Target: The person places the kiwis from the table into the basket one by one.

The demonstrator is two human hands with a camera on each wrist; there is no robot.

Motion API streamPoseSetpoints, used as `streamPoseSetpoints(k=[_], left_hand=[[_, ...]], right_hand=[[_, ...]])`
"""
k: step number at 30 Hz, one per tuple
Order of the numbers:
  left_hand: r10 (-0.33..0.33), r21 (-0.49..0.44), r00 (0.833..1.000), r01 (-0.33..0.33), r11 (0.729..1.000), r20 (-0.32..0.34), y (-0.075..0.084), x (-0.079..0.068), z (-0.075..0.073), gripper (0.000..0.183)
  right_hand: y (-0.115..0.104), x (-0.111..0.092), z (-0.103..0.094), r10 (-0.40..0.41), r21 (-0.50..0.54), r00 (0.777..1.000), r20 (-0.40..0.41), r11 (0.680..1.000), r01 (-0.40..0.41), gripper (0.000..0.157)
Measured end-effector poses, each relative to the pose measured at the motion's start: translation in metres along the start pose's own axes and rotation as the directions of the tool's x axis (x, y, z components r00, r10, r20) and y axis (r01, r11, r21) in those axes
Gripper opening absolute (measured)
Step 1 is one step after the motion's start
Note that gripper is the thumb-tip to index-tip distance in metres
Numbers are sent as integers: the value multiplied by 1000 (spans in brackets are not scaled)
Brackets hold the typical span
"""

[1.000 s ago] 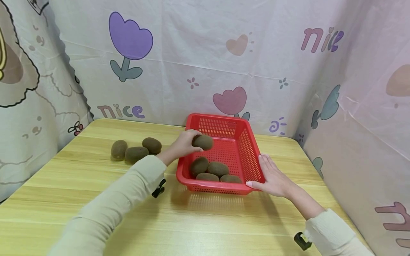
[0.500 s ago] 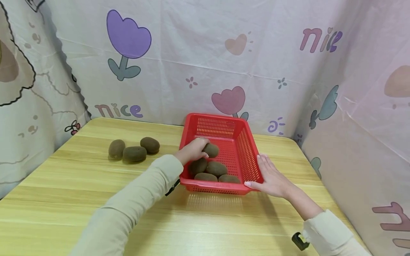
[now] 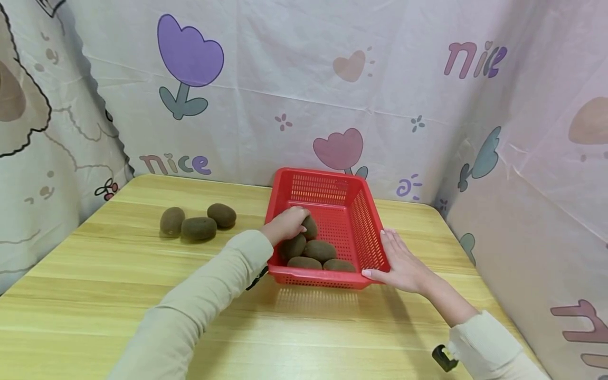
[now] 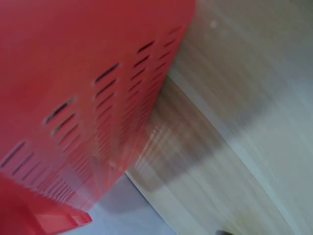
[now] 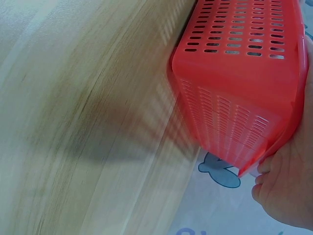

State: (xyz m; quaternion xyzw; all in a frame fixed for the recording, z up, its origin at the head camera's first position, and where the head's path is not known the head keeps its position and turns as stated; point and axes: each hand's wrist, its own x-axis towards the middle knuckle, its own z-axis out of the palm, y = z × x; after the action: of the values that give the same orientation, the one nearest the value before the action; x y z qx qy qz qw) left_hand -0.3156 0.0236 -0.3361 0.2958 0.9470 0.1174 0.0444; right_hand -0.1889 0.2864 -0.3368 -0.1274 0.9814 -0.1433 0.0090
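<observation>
My left hand (image 3: 287, 224) reaches over the left side of a red plastic basket (image 3: 338, 221) in the head view. It holds a brown kiwi (image 3: 310, 228), partly hidden by the fingers, just behind the other fruit. Inside, along the near end, lie several more kiwis (image 3: 320, 250). At the near right corner, my right hand (image 3: 404, 262) holds the basket, thumb on the front rim and fingers along the right side. The right wrist view shows that hand (image 5: 288, 183) against the basket's outer side (image 5: 230, 98). The left wrist view has only the basket's slotted wall (image 4: 98, 98).
Three loose kiwis (image 3: 198, 229) lie close together on the wooden table (image 3: 95, 295), left of the basket. A printed curtain (image 3: 266, 79) hangs behind the table and along both sides. Black wrist devices (image 3: 445, 359) show beneath the sleeves.
My left hand has moved right and lowered its kiwi into the basket, toward the other fruit. The kiwi has turned more upright. The right hand has kept its place on the basket.
</observation>
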Motion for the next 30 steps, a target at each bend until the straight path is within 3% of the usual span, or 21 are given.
streamPoseSetpoints(k=[4,11,16,20,30], left_hand=[[28,-7,999,-28,1000,-44,0,-5,-4,41],[73,-118,982,-94,989,-175,-2,-18,-14,43],[112,-161,944,-169,972,-312,-10,-29,-16,40],[98,-189,910,-188,964,-403,-19,-41,-17,39],[21,-273,866,-180,945,-500,-42,-73,-13,39]], right_hand=[[0,0,0,-1,-3,1000,1,1000,1,104],[-1,-2,-1,11,-6,1000,7,1000,-10,104],[-2,-2,-2,11,-9,1000,10,1000,-11,104],[-3,-1,-2,7,-14,1000,8,1000,-6,104],[-4,-2,-2,2,-8,1000,5,1000,-2,104]])
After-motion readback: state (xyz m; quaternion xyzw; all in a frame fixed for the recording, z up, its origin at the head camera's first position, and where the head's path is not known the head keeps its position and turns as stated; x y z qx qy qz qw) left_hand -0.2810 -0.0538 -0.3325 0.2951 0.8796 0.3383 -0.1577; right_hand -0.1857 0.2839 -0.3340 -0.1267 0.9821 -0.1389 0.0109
